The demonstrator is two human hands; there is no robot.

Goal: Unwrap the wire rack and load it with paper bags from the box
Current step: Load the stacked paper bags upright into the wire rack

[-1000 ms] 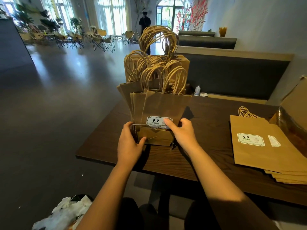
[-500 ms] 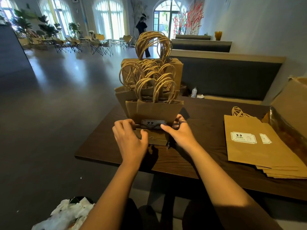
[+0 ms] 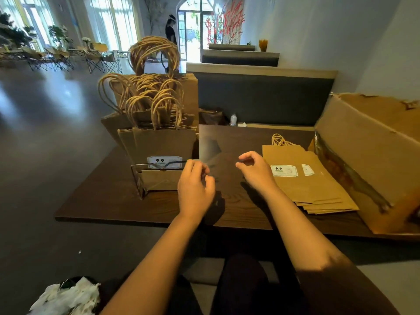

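The wire rack (image 3: 137, 178) stands on the left part of the dark wooden table (image 3: 109, 201), filled with several upright brown paper bags (image 3: 163, 144) with twisted handles. My left hand (image 3: 195, 185) hovers just right of the rack, fingers loosely curled, holding nothing. My right hand (image 3: 256, 171) hangs above the table's middle, also loosely curled and empty, at the left edge of a flat stack of paper bags (image 3: 313, 183). The open cardboard box (image 3: 368, 155) lies on its side at the far right.
A dark bench back (image 3: 261, 98) runs behind the table, with a small bottle (image 3: 233, 120) on its seat. White crumpled wrapping (image 3: 66, 296) lies on the floor at my lower left. A person (image 3: 171, 30) stands far off by the doorway.
Both hands let go of the rack's front and moved right. The rack with its bags now stands free on the table's left part.
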